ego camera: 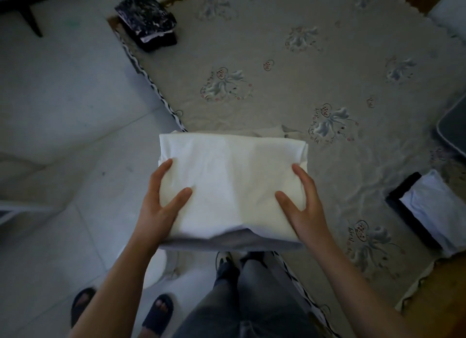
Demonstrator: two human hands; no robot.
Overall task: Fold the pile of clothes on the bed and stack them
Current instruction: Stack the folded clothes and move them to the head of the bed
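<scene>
While both hands grip, folded cloth [232,183] lies between.

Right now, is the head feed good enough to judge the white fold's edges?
Head view: dim and bluish, no glare; the white folded garment reads clearly between the left hand and right hand; its near edge is shadowed; wide-angle bending and softness at the borders.

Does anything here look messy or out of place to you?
Mostly tidy. The folded white garment, held by the left hand and right hand, has a grey layer poking out beneath its near edge. A black-and-white folded stack sits at the bed's far corner, close to the edge.
</scene>
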